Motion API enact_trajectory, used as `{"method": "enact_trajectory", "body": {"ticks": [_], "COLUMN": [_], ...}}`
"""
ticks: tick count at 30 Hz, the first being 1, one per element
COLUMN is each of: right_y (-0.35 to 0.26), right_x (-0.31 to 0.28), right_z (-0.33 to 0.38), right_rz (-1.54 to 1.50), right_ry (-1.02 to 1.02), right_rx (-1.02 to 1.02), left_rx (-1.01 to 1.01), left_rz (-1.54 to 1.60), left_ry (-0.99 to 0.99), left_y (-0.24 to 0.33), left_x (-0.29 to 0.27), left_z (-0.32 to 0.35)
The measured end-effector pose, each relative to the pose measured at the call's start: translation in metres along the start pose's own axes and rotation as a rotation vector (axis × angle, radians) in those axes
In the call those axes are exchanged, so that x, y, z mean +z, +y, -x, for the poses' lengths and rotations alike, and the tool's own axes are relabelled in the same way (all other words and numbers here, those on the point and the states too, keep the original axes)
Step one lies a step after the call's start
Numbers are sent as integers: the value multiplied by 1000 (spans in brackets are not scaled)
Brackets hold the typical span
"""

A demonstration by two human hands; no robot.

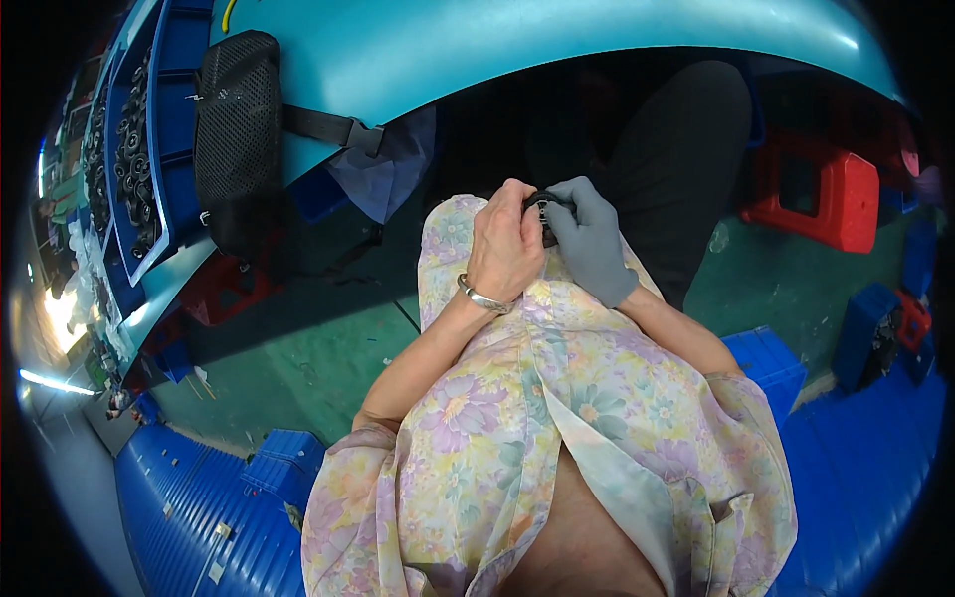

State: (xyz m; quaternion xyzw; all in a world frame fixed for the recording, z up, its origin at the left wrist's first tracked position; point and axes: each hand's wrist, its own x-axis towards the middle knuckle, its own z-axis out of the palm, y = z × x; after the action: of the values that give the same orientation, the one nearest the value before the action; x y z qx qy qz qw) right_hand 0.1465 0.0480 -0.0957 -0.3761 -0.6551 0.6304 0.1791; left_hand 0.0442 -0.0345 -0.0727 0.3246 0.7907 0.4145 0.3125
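Observation:
Just above my lap, both my hands are closed on one small black part with a rounded edge (543,198). Pale metallic bits show at its middle, but the fingers cover most of it, so its exact kind is unclear. My bare left hand (503,242) grips its left side and wears a silver bracelet (482,296) at the wrist. My right hand (594,244), in a grey glove, pinches the right side with the thumb across the front. The fingertips of the two hands nearly meet.
A teal table (557,40) curves across the front. On its left lie a black mesh bag (237,119) with a strap and a blue bin (159,129) of black parts. A red stool (846,199) stands right; blue crates (284,463) stand behind on the green floor.

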Motion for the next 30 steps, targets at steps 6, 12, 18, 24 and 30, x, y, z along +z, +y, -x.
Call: {"method": "enact_trajectory", "body": {"ticks": [6,12,18,24,30], "right_y": [-4,-3,-22,-16,-20], "right_x": [-6,-24,-36,-23,-16], "right_z": [-4,-7,-7,5,13], "right_rz": [-347,-167,178,-139,-46], "right_ry": [-144,-295,-351,-202,-83], "right_rx": [256,-181,-311,-17,-13], "left_rx": [-169,-399,-473,-489,-257], "left_rz": [274,777,891,1005,698], "left_ry": [-50,-292,-419,-381,-177], "left_y": [-4,0,0,-3,5], "left_x": [-4,-29,-36,-28,-20], "left_z": [0,-7,-4,3,11]}}
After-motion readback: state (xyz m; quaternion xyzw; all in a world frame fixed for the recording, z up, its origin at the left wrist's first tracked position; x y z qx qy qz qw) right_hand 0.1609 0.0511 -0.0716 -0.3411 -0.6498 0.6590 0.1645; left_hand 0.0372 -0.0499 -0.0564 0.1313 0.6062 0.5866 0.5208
